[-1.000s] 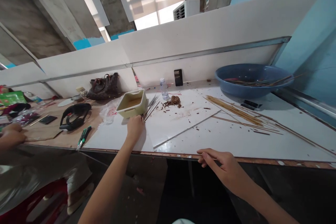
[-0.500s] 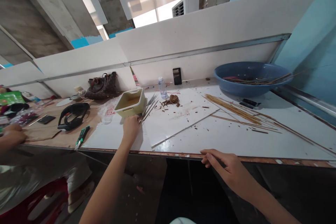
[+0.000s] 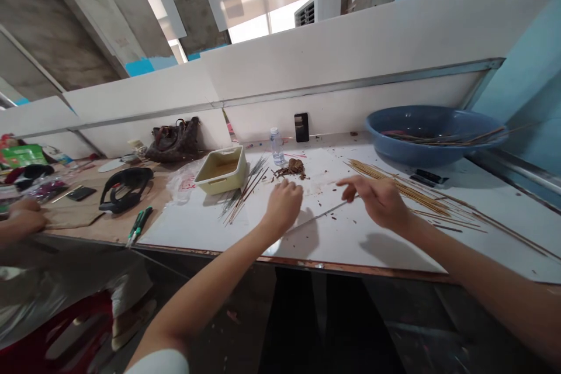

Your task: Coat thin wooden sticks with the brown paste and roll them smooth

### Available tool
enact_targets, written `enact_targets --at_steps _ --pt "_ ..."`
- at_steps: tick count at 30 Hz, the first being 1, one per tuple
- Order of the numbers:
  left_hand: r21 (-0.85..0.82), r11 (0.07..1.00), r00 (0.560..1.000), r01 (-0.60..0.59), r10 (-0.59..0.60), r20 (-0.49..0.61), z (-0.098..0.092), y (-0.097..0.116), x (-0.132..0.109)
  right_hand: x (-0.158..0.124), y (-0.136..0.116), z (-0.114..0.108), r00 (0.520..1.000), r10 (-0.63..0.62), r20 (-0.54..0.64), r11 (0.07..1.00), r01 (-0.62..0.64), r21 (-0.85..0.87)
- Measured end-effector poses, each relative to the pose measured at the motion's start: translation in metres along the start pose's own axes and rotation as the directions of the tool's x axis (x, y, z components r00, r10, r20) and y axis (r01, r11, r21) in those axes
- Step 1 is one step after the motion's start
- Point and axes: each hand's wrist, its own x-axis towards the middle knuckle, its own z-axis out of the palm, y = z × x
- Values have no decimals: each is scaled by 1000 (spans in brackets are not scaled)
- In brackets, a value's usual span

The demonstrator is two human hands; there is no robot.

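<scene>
1. White work surface point(image 3: 359, 245) right under the forearms, flecked with brown crumbs, with a bare stretch in front of the hands that suits slender pieces.
2. Left hand point(image 3: 283, 207) low over the surface, fingers loosely curled downward, close to the near end of a thin pale stick point(image 3: 319, 214); no telling from this view whether the fingertips have hold of it.
3. Right hand point(image 3: 377, 201) well open, fingers spread and forefinger reaching leftward, near the stick's far end and gripping nothing visible.
4. Thin pale stick slanting low between both hands, too fine to show whether it rests on the surface. Probably better handled with a light fingertip pinch than a full grip — less risk of bending it or catching a splinter.
5. Just left of the left hand, a fanned bunch of thin dark sticks point(image 3: 241, 201); just beyond it, a crumbly brown clump point(image 3: 290, 169); to the right, a loose spread of long pale sticks point(image 3: 398, 191).
6. Further back, a cream plastic tray point(image 3: 214, 186) holding brownish liquid, a water bottle point(image 3: 277, 146) and an upright phone point(image 3: 301, 127).
7. Farthest right, a blue basin point(image 3: 385, 146) holding more sticks; far left, a dark handbag point(image 3: 173, 141) and another person's hand point(image 3: 26, 216) on brown paper point(image 3: 74, 219).
</scene>
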Motion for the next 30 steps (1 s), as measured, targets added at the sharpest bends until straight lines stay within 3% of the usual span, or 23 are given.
enact_targets --at_steps 3,6,8,11,14,17,20,24,27,30 --pt "-75 994 995 -76 70 -77 12 9 44 38 52 11 999 40 -11 995 -41 -89" --pt "-223 974 994 34 -56 -91 27 -14 77 45 93 19 977 195 -90 973 -204 -103" --pt "-255 960 983 119 -150 -103 39 -34 89 38 107 19 963 262 -70 951 -269 -152" --pt "-295 918 939 264 -314 -139 58 -57 95 28 112 15 939 343 30 910 -324 -258" --pt "-360 869 901 340 -411 -141 74 -70 91 26 111 11 932 360 46 886 -327 -328" --pt "-414 877 942 244 -317 -115 84 -75 94 28 112 10 942 331 65 866 -275 -418" --pt "-500 853 983 147 -183 -22 91 -76 108 28 112 12 941 320 115 862 -238 -448" --pt "-593 782 978 193 -202 51 100 -71 130 28 107 14 933 331 141 868 -242 -433" --pt "-693 672 953 262 -295 74 102 -66 135 27 104 13 937 316 152 868 -221 -444" --pt "-821 484 910 303 -402 99 96 -66 135 27 103 12 939 303 161 862 -198 -467"
